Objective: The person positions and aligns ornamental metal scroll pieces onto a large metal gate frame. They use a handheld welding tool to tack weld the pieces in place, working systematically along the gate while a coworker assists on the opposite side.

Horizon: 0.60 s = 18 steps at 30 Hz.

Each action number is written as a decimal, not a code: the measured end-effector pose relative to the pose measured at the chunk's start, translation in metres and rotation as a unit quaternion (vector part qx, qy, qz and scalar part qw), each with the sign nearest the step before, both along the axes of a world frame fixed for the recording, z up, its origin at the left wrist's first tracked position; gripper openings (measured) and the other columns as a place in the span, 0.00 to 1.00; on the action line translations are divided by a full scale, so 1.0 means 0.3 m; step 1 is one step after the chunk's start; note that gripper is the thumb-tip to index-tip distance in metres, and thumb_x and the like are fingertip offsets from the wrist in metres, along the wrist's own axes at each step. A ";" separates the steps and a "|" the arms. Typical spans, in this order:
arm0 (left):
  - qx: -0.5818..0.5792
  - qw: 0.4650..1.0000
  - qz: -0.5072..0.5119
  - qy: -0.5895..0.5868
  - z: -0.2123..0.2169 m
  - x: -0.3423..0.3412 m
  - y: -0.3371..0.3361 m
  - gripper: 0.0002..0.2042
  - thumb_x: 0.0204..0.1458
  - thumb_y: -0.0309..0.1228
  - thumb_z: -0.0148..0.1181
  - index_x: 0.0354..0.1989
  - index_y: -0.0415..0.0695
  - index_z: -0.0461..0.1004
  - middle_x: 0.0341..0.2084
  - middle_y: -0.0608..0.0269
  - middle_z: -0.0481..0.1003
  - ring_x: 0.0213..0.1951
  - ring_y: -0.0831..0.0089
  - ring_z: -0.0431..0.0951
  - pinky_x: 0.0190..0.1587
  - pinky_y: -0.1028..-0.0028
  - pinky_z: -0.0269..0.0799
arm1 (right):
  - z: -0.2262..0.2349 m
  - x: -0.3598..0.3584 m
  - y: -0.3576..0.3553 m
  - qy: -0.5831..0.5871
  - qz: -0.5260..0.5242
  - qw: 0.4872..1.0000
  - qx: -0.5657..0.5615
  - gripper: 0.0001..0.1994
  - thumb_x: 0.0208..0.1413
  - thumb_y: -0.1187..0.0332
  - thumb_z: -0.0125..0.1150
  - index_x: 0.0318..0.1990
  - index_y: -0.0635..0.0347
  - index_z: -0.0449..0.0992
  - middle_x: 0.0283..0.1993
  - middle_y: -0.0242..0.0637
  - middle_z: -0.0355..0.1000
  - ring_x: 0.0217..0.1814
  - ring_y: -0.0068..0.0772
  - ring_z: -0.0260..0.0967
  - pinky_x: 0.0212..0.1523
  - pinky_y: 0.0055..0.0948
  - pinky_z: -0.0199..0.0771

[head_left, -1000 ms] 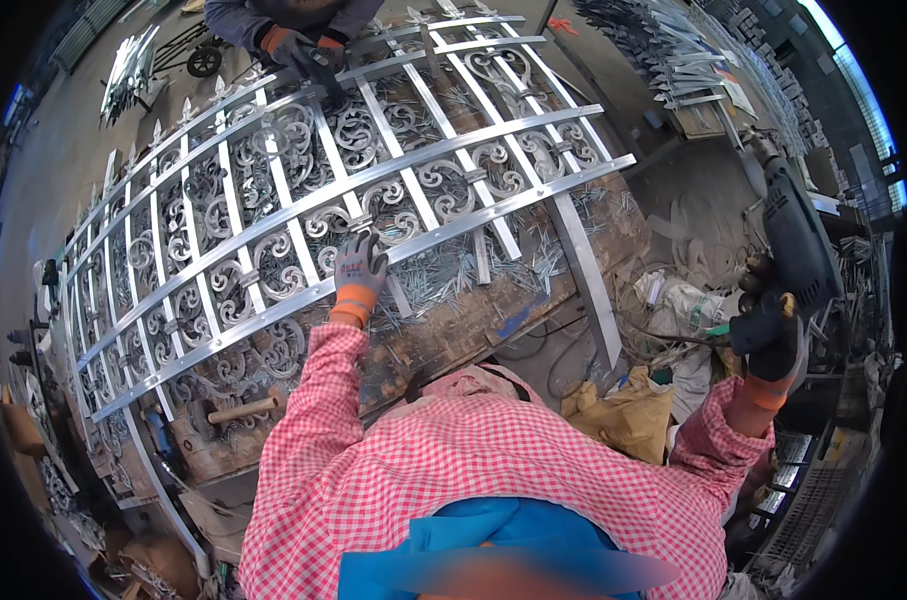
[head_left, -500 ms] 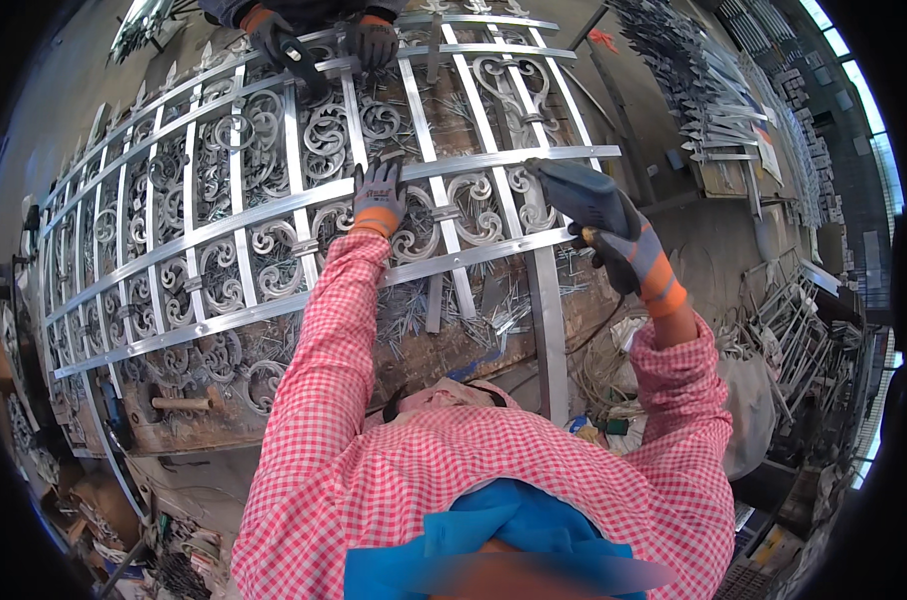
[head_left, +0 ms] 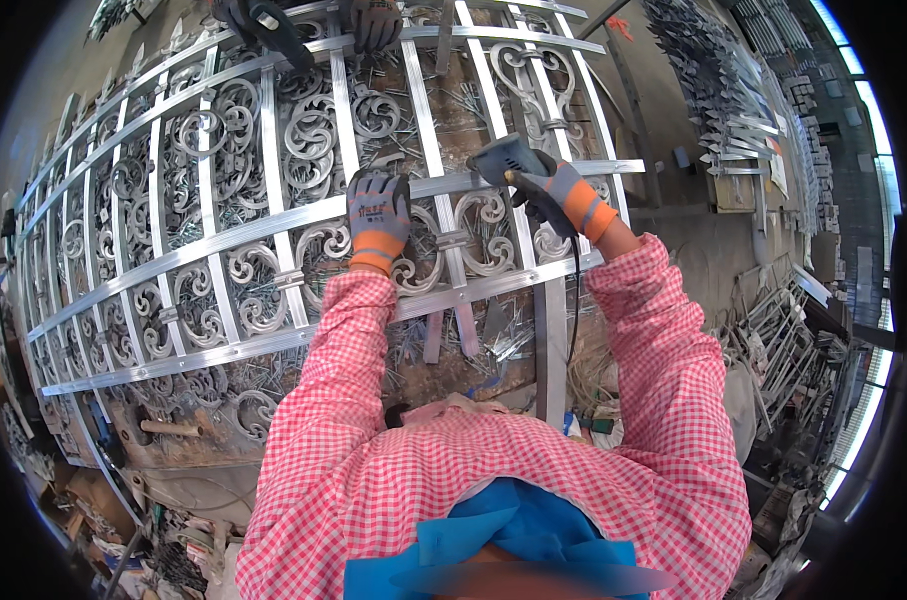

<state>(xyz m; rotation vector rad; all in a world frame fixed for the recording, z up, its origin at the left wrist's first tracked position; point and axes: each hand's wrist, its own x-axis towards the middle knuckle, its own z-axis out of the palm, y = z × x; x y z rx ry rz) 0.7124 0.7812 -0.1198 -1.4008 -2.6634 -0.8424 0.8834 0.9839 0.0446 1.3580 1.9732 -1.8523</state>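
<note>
Across the wooden surface lies a metal fence panel, its pickets and scrolls seemingly in place; how much fastening remains cannot be told. The left hand lies over the middle rail, its grip unclear, while the right hand, apart, clasps a power drill by that rail.

Floor: grey | right rim: bright window-like band | worn wooden workbench | right: 1 wooden stand
</note>
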 end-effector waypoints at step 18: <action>0.008 0.999 -0.005 -0.048 0.019 0.003 -0.006 0.17 0.50 0.35 0.56 0.48 0.47 0.77 0.46 0.57 0.74 0.54 0.56 0.68 0.65 0.56 0.56 | -0.004 -0.059 -0.051 -0.008 0.024 0.998 0.057 0.28 0.50 0.56 0.71 0.55 0.61 0.69 0.28 0.31 0.73 0.19 0.19 0.66 0.18 0.21 0.65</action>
